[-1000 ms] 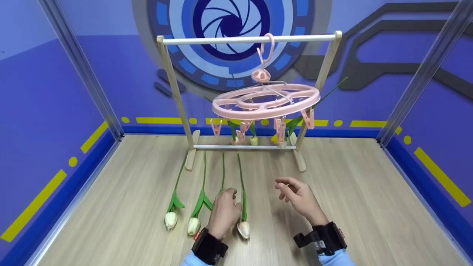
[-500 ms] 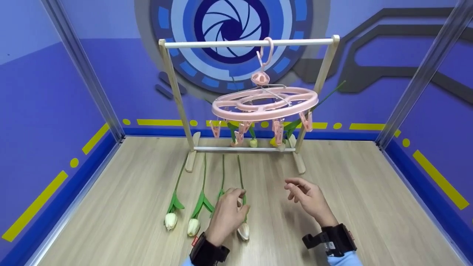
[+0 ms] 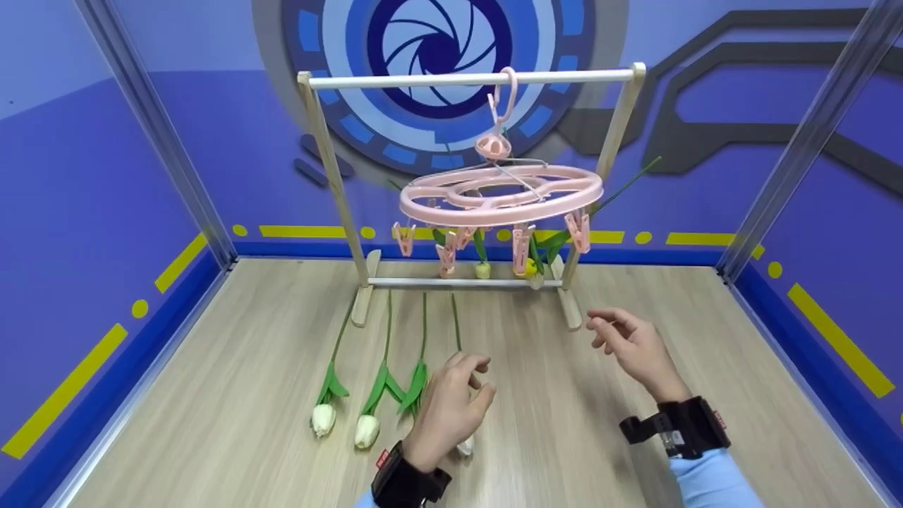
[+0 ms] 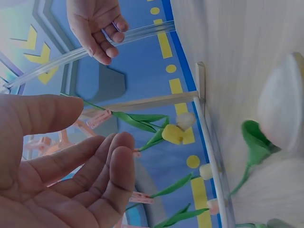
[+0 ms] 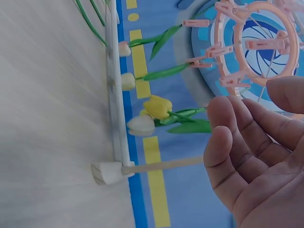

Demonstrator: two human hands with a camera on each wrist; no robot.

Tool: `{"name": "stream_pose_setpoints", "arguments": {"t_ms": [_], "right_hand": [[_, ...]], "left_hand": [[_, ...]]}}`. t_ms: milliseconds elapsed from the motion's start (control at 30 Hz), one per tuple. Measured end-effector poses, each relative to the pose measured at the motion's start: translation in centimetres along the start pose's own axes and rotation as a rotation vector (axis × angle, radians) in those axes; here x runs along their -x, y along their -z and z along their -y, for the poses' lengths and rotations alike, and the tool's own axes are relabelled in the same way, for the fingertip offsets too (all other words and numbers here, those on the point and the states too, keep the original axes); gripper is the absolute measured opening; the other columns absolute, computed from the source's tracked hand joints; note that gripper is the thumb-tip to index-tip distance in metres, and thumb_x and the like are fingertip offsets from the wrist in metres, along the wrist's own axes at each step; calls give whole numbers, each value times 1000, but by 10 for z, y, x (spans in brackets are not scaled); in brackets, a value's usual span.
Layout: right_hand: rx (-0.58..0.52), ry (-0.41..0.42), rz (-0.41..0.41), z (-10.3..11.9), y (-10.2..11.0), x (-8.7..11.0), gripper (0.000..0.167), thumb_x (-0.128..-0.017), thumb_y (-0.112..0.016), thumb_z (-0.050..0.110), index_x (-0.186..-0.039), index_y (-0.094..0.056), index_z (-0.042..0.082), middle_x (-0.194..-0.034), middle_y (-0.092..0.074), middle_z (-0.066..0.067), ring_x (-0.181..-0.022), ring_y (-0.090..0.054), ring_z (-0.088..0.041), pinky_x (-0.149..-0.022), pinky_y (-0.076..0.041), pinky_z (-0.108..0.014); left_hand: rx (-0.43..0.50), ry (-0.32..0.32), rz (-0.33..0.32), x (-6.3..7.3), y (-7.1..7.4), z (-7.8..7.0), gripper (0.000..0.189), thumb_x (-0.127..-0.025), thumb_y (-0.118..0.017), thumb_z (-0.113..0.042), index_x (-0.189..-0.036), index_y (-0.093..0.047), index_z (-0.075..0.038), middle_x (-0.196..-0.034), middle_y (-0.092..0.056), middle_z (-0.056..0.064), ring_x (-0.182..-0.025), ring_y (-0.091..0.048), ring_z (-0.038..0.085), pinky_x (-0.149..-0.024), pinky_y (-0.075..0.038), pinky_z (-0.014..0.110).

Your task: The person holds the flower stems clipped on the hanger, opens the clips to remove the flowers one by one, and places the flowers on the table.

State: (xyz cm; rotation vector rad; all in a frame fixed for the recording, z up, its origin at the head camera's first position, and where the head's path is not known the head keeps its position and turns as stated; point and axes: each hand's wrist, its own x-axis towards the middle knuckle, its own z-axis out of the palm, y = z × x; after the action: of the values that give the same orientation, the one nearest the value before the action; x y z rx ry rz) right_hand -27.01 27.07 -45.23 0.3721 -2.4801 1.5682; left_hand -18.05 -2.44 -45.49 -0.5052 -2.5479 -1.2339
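Observation:
My left hand (image 3: 451,413) hovers over the rightmost tulip on the table, its fingers loosely bent and nothing in its grasp. That tulip's pale bloom (image 3: 465,446) peeks out from beneath the hand. To its left lie more tulips: one white (image 3: 323,420), another white (image 3: 367,430), and one showing mainly its leaves (image 3: 416,388). My right hand (image 3: 638,353) is raised by the right foot of the rack, holding nothing, fingers relaxed. A pink round clip hanger (image 3: 501,204) has several tulips clipped upside down, among them a yellow tulip (image 5: 159,107) beside a white tulip (image 5: 141,126).
The hanger hooks over the top bar (image 3: 423,79) of a wooden rack (image 3: 331,176) at the back of the table (image 3: 211,395). Several pink clips (image 3: 403,240) dangle from its ring. Blue printed panels (image 3: 106,212) enclose the back and sides.
My right hand has moved right and slightly forward. The left hand has shifted right, uncovering the third tulip's leaves and covering more of the fourth. The hanger has turned a little.

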Motion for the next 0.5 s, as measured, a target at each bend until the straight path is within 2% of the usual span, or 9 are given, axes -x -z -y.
{"name": "stream_pose_setpoints", "arguments": {"t_ms": [133, 333, 500], "right_hand": [[57, 18, -15, 6, 12, -11, 29, -107, -58, 17, -127, -68, -1, -103, -72, -9, -80, -64, -10, -69, -52, -23], [75, 71, -37, 20, 22, -29, 31, -109, -55, 18, -128, -67, -3, -110, -71, -17, -82, -64, -6, -70, -53, -21], [100, 121, -60, 30, 26, -45, 30, -108, -55, 16, -128, -66, -4, -112, -71, -20, -84, -63, -2, -71, -53, -18]], "left_hand": [[4, -66, -15, -12, 1, -13, 27, -95, -71, -4, -123, -69, -1, -108, -69, 8, -88, -65, 17, -73, -52, 24], [0, -174, -14, -36, 6, -34, 26, -98, -70, -8, -123, -68, -1, -107, -68, 9, -90, -67, 19, -77, -54, 25], [25, -198, 25, -61, 8, -50, 30, -98, -69, -8, -127, -66, 0, -109, -67, 10, -94, -67, 22, -81, -54, 25]]}}
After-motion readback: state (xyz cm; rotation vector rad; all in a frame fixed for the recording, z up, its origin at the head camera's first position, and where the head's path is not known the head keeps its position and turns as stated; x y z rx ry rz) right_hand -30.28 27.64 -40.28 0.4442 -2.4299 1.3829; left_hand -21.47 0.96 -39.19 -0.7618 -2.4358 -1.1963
